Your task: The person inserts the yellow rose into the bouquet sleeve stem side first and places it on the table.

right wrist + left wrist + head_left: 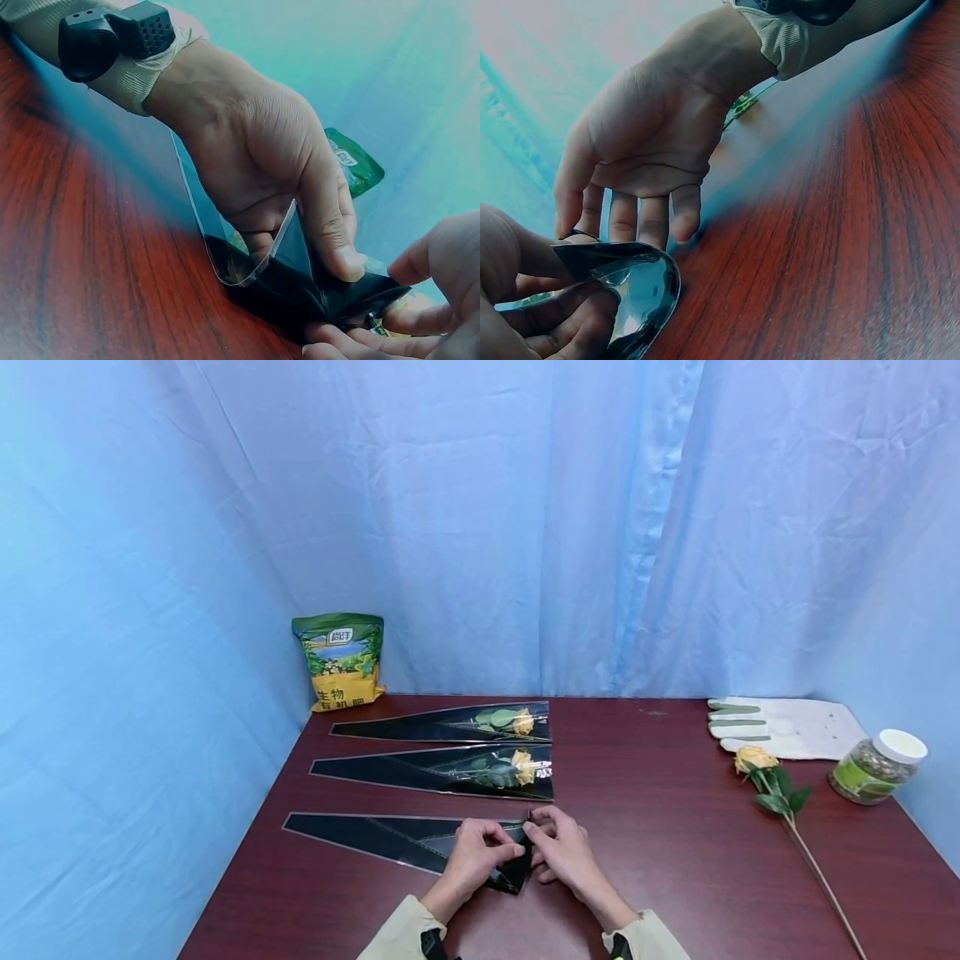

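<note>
At the near middle of the table lies a tapered black-and-clear flower sleeve (390, 842), its wide mouth lifted and spread apart. My left hand (474, 858) pinches the black film at that mouth. Thumb and fingers of my right hand (564, 853) pinch the mouth's edge just opposite. In the right wrist view the left thumb presses on the folded black film (296, 292), and the right hand (442, 292) grips its corner. The left wrist view shows the curved clear rim (649, 300) beside the left fingers. Some fingertips are hidden behind the film.
Two sleeves (390, 769), each with a yellow rose inside, lie beyond the hands. A loose yellow rose (757, 760) lies at right, near white gloves (806, 727) and a white-lidded jar (873, 770). A green-and-yellow bag (339, 662) stands at the back left.
</note>
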A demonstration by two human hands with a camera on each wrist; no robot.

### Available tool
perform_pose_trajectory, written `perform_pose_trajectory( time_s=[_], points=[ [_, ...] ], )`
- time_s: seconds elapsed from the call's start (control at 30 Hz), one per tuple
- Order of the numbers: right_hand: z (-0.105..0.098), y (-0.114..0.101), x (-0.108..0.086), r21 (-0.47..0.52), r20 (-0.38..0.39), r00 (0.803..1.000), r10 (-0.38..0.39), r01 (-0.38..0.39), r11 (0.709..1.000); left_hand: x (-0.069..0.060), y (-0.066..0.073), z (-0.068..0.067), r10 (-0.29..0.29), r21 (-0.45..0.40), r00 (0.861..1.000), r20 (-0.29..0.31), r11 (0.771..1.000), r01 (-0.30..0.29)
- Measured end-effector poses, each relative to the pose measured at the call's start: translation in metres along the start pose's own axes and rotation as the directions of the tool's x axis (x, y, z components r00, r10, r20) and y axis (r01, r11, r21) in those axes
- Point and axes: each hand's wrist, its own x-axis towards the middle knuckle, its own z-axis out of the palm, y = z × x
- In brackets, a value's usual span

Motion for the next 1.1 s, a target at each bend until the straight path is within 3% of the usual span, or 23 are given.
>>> perform_pose_trajectory(
  time_s=[0.2,0.43,0.67,1.1],
  points=[
    [-0.003,0.001,0.0,0.043,-0.01,1.0,0.004,-0.004,0.999,-0.003,0.004,0.0,0.01,-0.045,1.0,-0.002,0.999,-0.01],
    [-0.009,0.002,0.0,0.078,-0.022,1.0,0.02,-0.018,0.997,-0.001,0.004,0.0,-0.052,-0.121,0.999,-0.012,0.991,0.05],
    [-0.015,0.005,0.001,0.068,-0.011,1.0,0.011,-0.011,0.998,0.0,0.001,0.003,-0.068,-0.188,0.998,-0.012,0.98,0.065],
    [-0.021,0.005,0.002,0.076,0.021,1.0,0.005,-0.007,0.997,0.001,0.002,0.004,-0.078,-0.181,0.996,-0.035,0.981,0.07]
  ],
)
